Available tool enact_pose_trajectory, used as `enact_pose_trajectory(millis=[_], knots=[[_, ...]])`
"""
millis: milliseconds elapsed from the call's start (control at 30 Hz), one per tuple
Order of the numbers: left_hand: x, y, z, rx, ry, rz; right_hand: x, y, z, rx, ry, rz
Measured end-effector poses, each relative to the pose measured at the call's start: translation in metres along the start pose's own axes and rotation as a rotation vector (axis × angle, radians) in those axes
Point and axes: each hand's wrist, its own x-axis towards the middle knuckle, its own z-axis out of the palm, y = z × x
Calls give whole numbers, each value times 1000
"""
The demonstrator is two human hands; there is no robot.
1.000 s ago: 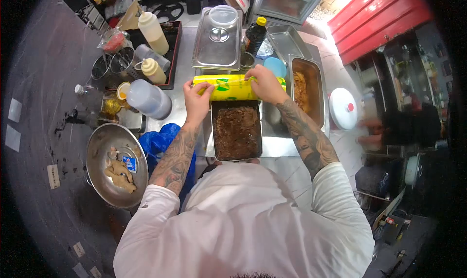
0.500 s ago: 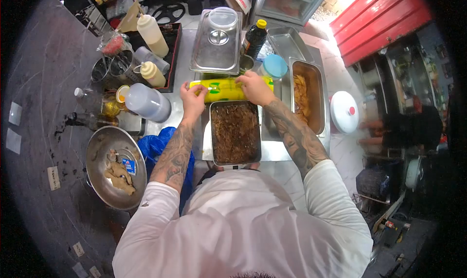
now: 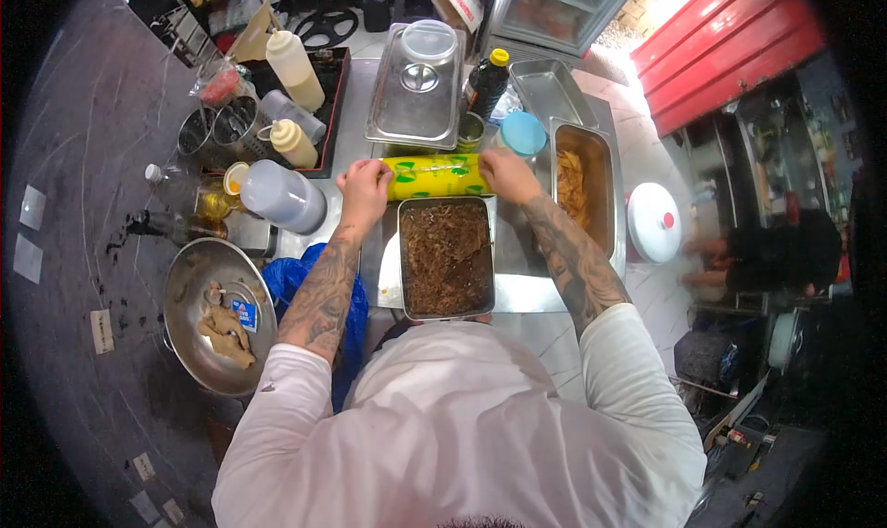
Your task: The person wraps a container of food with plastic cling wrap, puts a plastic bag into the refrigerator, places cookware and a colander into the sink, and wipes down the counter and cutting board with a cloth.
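Note:
A yellow roll with green leaf prints (image 3: pixel 434 176) lies crosswise just beyond a rectangular metal pan (image 3: pixel 401 260). Dark brown shredded food (image 3: pixel 447 255) fills that pan. At the roll's left end, my left hand (image 3: pixel 366 188) is closed with its fingertips pinching the edge. My right hand (image 3: pixel 509 175) grips the opposite end, fingers bent over it. Behind the roll sits a lidded steel container (image 3: pixel 416 103). A jar with a light blue lid (image 3: pixel 523 133) stands close to my right hand.
Squeeze bottles (image 3: pixel 294 144) and a cloudy plastic container (image 3: pixel 282 195) are on the left, above a steel bowl (image 3: pixel 176 315) holding ginger-like pieces. To the right are a deep pan of yellowish food (image 3: pixel 572 186) and a white lid (image 3: pixel 653 222). A dark-capped bottle's neighbour, a steel cup (image 3: pixel 471 131), stands behind.
My right hand has slid right, from on top of the roll to its right end. My left hand has shifted slightly left and down. More of the printed surface now shows.

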Motion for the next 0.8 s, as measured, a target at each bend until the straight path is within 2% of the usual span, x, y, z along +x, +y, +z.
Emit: enact_pose_trajectory(millis=[33,100,167,233,333,433,500,600,633,667,733,800], knots=[[1,0,1,0,-3,22,-2,-4,0,0,3,0],[4,2,0,0,-4,50,-2,-12,2,-34,234,-151],[1,5,-2,2,10,125,2,-17,7,-101,230,-191],[-1,1,0,-34,-28,97,4,-17,16,-160,221,-227],[-2,-3,-1,-77,-88,34,10,-16,20,-88,237,-190],[1,-6,-3,-57,-116,-2,11,-10,15,70,135,-91],[3,-4,-6,-33,-120,2,11,-7,10,93,160,-221],[6,2,-11,41,-113,62,10,-5,7,101,223,-300],[8,3,-13,36,-59,149,10,-6,7,100,223,-301],[9,4,-14,32,-5,237,10,-6,6,80,254,-290],[10,13,-23,0,-20,209,11,-10,-1,56,293,-285],[12,18,-27,-33,-39,178,7,-12,-6,-156,327,-353]])
